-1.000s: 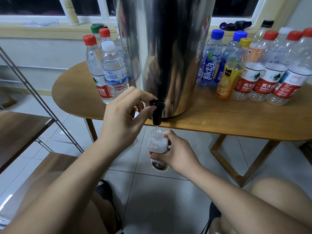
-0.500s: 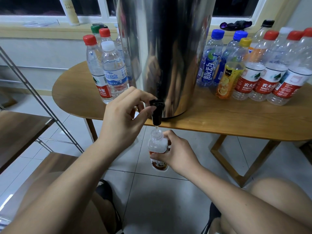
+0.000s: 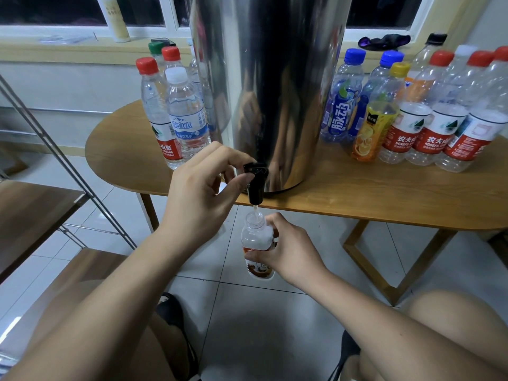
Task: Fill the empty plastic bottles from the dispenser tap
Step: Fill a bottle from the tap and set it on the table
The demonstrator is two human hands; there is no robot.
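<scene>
A tall steel dispenser [image 3: 277,86] stands on the wooden table [image 3: 357,193], its black tap [image 3: 255,185] hanging over the front edge. My left hand [image 3: 203,193] pinches the tap's lever between thumb and fingers. Below the table edge my right hand [image 3: 288,248] grips a small uncapped clear bottle [image 3: 257,237] with an orange-brown label, its mouth directly under the spout. A thin stream of water runs from the spout into the bottle.
Several capped bottles [image 3: 176,116] stand left of the dispenser and several more [image 3: 412,114] in a row on the right. A metal-framed wooden rack [image 3: 35,210] is at the left. My knees and the tiled floor [image 3: 264,331] lie below.
</scene>
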